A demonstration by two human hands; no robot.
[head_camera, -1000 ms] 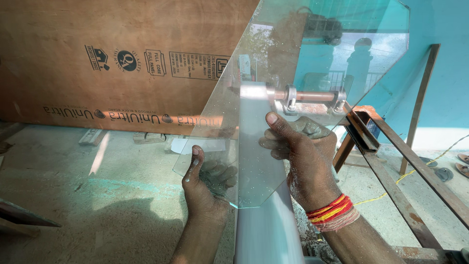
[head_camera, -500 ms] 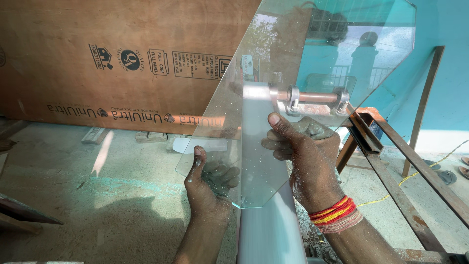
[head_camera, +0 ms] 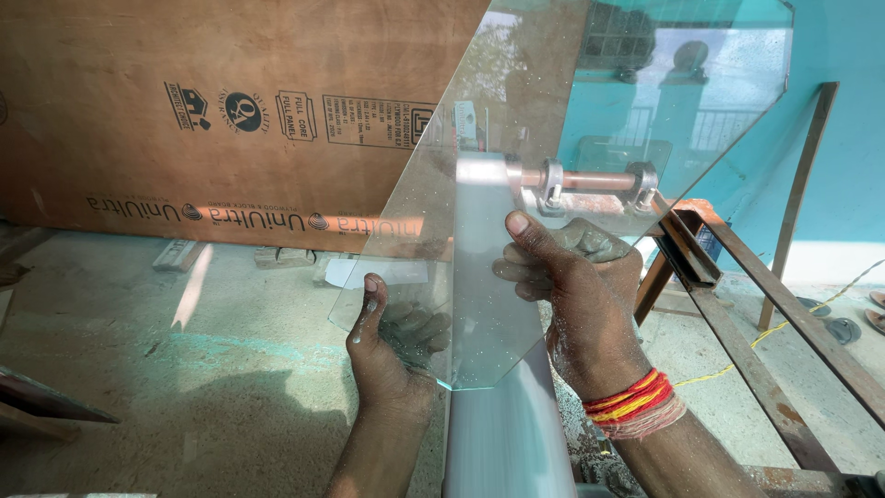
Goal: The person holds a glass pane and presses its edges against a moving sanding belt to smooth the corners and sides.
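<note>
A large clear glass pane (head_camera: 590, 120) with cut corners stands tilted in front of me, its lower edge near my wrists. My left hand (head_camera: 387, 355) grips its lower left edge, thumb on the near face and fingers behind the glass. My right hand (head_camera: 576, 290) holds the pane further right, thumb on the near face and fingers behind the glass. The glass rests against a blurred grey sanding belt (head_camera: 493, 304) that runs up to a roller shaft (head_camera: 590, 180). Red and yellow threads circle my right wrist.
A big brown plywood sheet (head_camera: 230, 101) leans at the back. A rusty metal frame (head_camera: 737, 277) stands to the right, with a yellow cord (head_camera: 784, 337) on the concrete floor (head_camera: 166, 369). The wall behind is turquoise.
The pane has shifted slightly right and up. Both hands keep their hold in about the same places.
</note>
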